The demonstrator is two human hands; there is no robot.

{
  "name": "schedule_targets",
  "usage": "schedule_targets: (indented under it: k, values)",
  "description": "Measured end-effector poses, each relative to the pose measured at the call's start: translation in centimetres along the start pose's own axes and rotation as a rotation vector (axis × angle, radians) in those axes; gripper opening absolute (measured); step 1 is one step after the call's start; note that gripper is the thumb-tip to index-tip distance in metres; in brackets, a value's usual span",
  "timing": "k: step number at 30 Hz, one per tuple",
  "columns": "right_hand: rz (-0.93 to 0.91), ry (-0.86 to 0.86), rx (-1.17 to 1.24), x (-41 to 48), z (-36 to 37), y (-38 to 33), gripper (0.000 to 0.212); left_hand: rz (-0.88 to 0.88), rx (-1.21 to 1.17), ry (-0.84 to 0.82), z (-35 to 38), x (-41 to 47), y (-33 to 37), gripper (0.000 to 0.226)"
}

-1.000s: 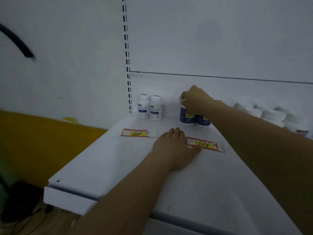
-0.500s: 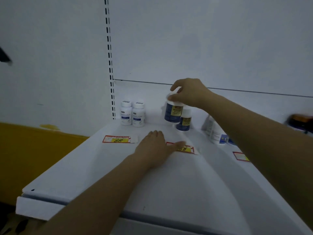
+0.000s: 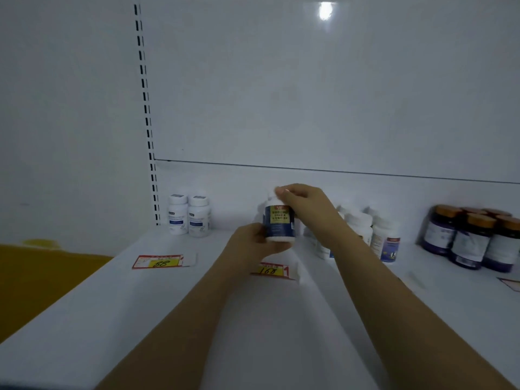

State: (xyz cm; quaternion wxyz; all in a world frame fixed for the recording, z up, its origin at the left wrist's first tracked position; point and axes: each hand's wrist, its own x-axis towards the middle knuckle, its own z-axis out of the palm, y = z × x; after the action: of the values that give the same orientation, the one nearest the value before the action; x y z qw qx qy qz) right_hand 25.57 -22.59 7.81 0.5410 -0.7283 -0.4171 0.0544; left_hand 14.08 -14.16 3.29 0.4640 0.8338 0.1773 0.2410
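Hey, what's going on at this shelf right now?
A person holds a dark blue bottle with a yellow label in both hands, just above a white shelf. The left hand grips its base and the right hand grips its white cap. Below it lies a price tag marked 168; a price tag marked 88 lies further left. Two white bottles stand at the back left, dark jars with orange lids at the right.

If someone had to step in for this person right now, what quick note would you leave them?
Left hand cups the base of the dark blue bottle; right hand grips its top.
The bottle is held upright above the white shelf, just behind the 168 price tag.
Done: bottle lifted clear of the shelf.
Left: probably set it down behind that tag.
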Motion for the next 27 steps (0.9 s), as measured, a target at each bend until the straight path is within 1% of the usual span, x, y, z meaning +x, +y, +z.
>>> schedule_targets:
  k: [3, 6, 12, 15, 18, 20, 22, 24, 25, 27]
  values:
    - [-0.015, -0.006, 0.096, 0.22, 0.05, 0.88, 0.032, -0.017, -0.039, -0.011, -0.35, 0.22, -0.59, 0.024]
    - [-0.041, -0.007, 0.144, 0.25, -0.06, 0.78, 0.032, 0.007, -0.034, -0.007, -0.45, 0.32, -0.7, 0.029]
    - [-0.065, -0.005, 0.148, 0.2, -0.08, 0.81, 0.026, 0.026, -0.002, -0.009, -0.54, 0.15, -0.47, 0.038]
    - [-0.079, 0.001, 0.182, 0.0, -0.03, 0.65, 0.025, -0.001, -0.025, -0.073, -0.6, 0.29, -0.54, 0.048]
    - [-0.081, -0.01, 0.191, -0.16, 0.08, 0.67, 0.026, -0.042, -0.096, -0.144, -0.64, 0.11, -0.47, 0.051]
    - [-0.068, -0.03, 0.222, -0.27, 0.12, 0.5, 0.028, -0.052, -0.158, -0.113, -0.74, 0.13, -0.47, 0.05]
    - [-0.054, -0.029, 0.216, -0.31, 0.34, 0.41, 0.034, -0.025, -0.111, -0.031, -0.76, 0.12, -0.38, 0.046]
    - [-0.064, 0.014, 0.123, -0.29, 0.62, 0.59, 0.04, -0.013, -0.042, 0.062, -0.65, 0.24, -0.42, 0.045]
    - [-0.07, 0.039, 0.099, -0.36, 0.66, 0.65, 0.039, -0.016, -0.028, 0.08, -0.58, 0.38, -0.54, 0.045]
    - [-0.074, 0.059, 0.137, -0.49, 0.38, 0.87, 0.032, -0.046, -0.081, 0.032, -0.56, 0.46, -0.55, 0.045]
